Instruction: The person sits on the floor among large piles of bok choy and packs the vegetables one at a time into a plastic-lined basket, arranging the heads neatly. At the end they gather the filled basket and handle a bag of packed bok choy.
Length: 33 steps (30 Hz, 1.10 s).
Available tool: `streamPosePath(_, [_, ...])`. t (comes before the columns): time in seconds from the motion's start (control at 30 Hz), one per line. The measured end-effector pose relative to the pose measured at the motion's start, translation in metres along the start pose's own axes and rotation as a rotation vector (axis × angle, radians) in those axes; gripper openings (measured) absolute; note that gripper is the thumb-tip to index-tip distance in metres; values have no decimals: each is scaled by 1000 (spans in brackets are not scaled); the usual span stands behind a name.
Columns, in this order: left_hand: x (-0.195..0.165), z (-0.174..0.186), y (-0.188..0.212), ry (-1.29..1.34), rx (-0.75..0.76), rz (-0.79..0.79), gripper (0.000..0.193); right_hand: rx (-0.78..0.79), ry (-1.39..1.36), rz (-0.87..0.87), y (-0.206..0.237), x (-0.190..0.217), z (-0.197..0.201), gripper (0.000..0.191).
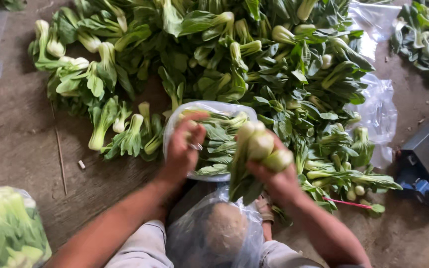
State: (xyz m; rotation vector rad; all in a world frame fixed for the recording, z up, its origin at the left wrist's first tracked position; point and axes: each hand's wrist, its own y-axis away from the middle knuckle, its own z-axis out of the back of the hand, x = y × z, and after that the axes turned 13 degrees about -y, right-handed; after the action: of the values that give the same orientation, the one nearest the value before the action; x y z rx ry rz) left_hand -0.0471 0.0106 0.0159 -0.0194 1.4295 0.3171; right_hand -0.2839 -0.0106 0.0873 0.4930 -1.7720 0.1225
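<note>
At the mouth of the clear plastic bag [209,106], the fingers of the left hand [183,149] are curled around the rim and grip it, holding the opening wide. The right hand [274,181] is closed around a small bunch of bok choy [259,149], pale stems up and leaves hanging down, just beside the bag's opening. The bag already holds some greens, so the packing looks partly done for this bag, with the held bunch not yet inside. A filled bag [6,228] lies at the lower left, which suggests at least one portion is finished. Much remains: a large heap of loose bok choy [234,54] spreads across the bare, dusty floor [21,129]. Spare plastic bags [378,114] lie by the heap, and a dark blue object [428,159] sits at the right edge.
</note>
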Motion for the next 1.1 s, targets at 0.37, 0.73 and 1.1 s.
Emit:
streamPosePath(0.37, [44,65,-126,-771,-20,-131,17,382,1312,254,-125,-15,-72,81])
streamPosePath(0.73, [47,56,-123,-614,-239,-311,9,156,1473,433,-142,-100,-89,59])
streamPosePath(1.1, [46,67,-118,-598,-136,-491,8,212,1400,529,-162,-104,-94,52])
